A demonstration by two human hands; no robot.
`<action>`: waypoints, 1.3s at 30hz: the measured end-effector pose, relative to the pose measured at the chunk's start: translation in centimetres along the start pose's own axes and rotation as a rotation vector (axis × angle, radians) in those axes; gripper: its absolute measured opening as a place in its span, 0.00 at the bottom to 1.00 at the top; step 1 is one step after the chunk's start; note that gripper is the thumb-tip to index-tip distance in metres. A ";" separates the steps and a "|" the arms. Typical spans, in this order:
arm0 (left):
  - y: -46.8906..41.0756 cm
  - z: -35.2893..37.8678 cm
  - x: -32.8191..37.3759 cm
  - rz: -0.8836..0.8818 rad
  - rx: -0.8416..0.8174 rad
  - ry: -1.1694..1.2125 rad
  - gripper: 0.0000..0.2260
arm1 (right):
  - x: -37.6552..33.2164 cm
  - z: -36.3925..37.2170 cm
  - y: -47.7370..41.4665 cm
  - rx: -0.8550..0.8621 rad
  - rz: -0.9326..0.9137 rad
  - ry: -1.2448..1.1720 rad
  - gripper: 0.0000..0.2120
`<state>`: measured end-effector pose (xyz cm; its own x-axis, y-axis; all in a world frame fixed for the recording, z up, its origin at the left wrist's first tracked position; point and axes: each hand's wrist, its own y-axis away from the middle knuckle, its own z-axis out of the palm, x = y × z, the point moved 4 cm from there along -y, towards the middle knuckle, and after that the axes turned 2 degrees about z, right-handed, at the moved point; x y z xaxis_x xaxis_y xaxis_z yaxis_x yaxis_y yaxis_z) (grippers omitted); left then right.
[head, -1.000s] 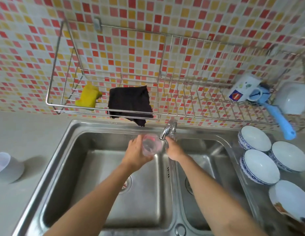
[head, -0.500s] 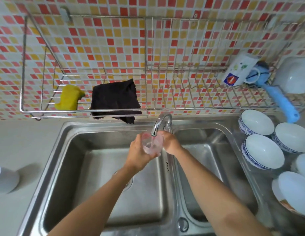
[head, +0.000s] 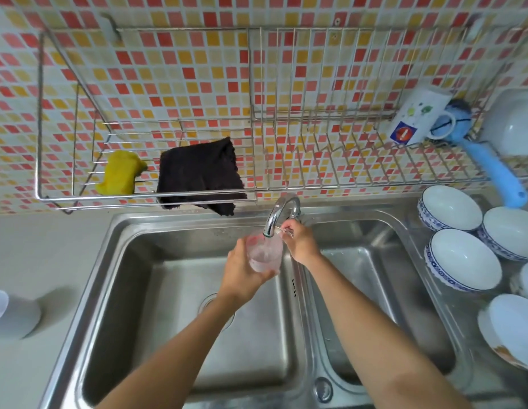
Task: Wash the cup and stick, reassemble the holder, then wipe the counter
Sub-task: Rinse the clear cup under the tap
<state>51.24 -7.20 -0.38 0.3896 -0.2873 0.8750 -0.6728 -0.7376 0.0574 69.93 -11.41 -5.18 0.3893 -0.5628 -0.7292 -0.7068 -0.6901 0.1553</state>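
Note:
A clear plastic cup [head: 264, 252] sits under the spout of the chrome tap [head: 279, 211], over the left basin of the steel sink [head: 133, 261]. My left hand [head: 242, 273] grips the cup from below and the left side. Water runs into the cup. My right hand [head: 298, 240] is at the tap's base, fingers curled on the tap handle [head: 285, 230]. A white holder [head: 12, 314] stands on the counter at the far left. I cannot see the stick.
A wire rack [head: 257, 187] on the tiled wall holds a yellow sponge [head: 118, 172], a dark cloth [head: 198, 175], a white mug [head: 416, 119] and a blue brush [head: 490, 166]. Several white bowls [head: 463, 258] lie on the right drainboard.
The view has shifted a little and water now runs into the cup. My left hand holds the cup lower under the spout. My right hand stays at the tap.

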 end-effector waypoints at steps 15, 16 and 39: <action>0.1 0.0 -0.2 -0.024 0.080 0.099 0.33 | 3.7 0.8 7.4 0.360 0.107 -0.079 0.19; 0.1 0.1 -0.2 -0.017 0.067 0.081 0.33 | 4.4 1.8 8.4 0.311 0.077 -0.020 0.20; 0.5 0.2 -0.9 0.047 0.079 0.023 0.35 | 6.3 5.8 11.2 0.118 -0.032 0.578 0.34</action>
<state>50.66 -7.42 -1.25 0.3436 -0.3097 0.8866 -0.6384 -0.7694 -0.0214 61.03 -20.10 -11.92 0.6465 -0.7222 -0.2460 -0.7378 -0.6739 0.0397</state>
